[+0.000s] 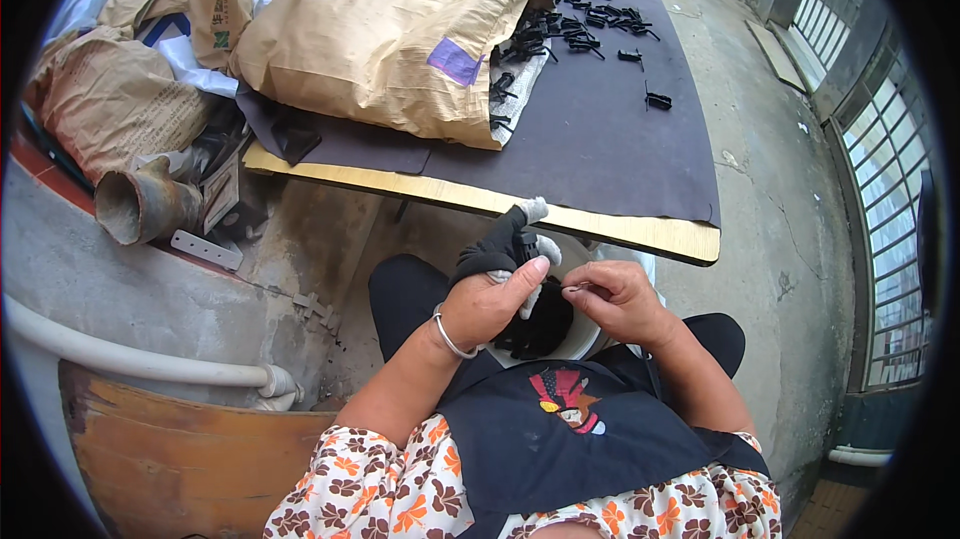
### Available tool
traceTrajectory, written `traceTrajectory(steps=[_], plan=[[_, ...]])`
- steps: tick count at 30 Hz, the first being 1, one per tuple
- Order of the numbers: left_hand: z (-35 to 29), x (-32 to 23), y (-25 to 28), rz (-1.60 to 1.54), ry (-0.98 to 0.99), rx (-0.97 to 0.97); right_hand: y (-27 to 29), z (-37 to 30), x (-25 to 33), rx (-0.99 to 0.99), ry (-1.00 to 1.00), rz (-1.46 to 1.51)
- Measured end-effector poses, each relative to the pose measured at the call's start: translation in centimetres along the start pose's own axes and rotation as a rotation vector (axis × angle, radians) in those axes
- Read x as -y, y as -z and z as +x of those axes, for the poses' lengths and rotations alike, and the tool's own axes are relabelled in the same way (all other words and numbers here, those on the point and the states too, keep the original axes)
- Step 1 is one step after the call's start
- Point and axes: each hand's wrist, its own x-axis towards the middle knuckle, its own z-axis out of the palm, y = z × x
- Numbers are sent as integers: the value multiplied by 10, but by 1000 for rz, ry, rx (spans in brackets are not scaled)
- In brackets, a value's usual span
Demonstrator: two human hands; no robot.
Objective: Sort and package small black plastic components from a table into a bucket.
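My left hand, in a partial black and grey-white glove with its thumb bare, is closed around a small black plastic part. Close beside it on the right, my bare right hand has thumb and forefinger pinched together. Whatever sits in that pinch is too small to name. Both hands are above a white bucket between my knees, with a heap of black parts inside. The bucket is partly hidden by my hands and apron.
Ahead stands a table with a dark cover. A big brown paper sack lies on it, spilling black parts from its mouth. Crumpled sacks and a rusty pipe piece are at left; a white pipe runs below.
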Motion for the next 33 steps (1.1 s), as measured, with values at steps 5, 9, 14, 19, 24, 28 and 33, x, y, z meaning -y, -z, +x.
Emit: traceTrajectory(steps=[5, 9, 14, 19, 24, 28, 33], plan=[[3, 14, -6, 73, -44, -64, 4, 4, -1, -120, 192, -150], [2, 5, 0, -153, 13, 5, 15, 5, 14, 69, -104, -131], [5, 4, -4, -273, 30, 34, 3, -1, -6, -72, 217, -86], [5, 15, -2, -20, 6, -31, 7, 4, 5, -72, 163, -97], [2, 18, 0, 108, -32, 170, 2, 10, 13, -91, 47, -43], [3, 20, -3, 213, -199, 186, -2, 13, 19, -60, -180, 96], [-3, 13, -4, -29, 71, 85, 4, 12, 26, -11, -103, -3]])
